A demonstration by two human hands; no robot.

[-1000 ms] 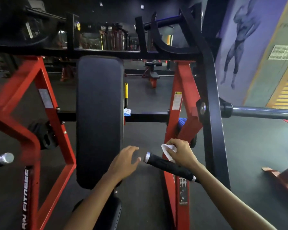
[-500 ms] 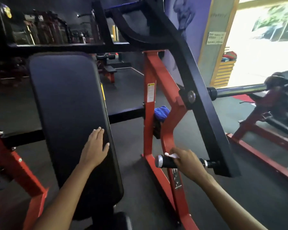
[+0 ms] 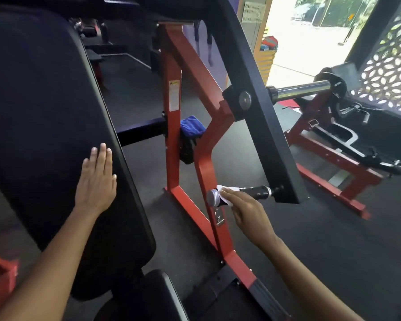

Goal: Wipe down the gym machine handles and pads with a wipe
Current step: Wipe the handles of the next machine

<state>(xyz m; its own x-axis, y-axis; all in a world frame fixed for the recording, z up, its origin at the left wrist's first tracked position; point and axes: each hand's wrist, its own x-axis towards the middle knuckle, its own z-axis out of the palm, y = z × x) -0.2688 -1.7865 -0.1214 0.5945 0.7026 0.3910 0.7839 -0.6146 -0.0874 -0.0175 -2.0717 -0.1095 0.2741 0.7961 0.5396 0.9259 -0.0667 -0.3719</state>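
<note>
Right hand point(image 3: 243, 208): yours, fingers curled over wipe point(image 3: 228, 189) on handle point(image 3: 252, 193); thin wipe may slide off the chrome cap
Left hand point(image 3: 96, 179): flat, released, on back pad point(image 3: 44, 112); leaning could shift you

A gym: red-framed weight machines point(image 3: 174, 135), padded bench point(image 3: 44, 112).
</note>
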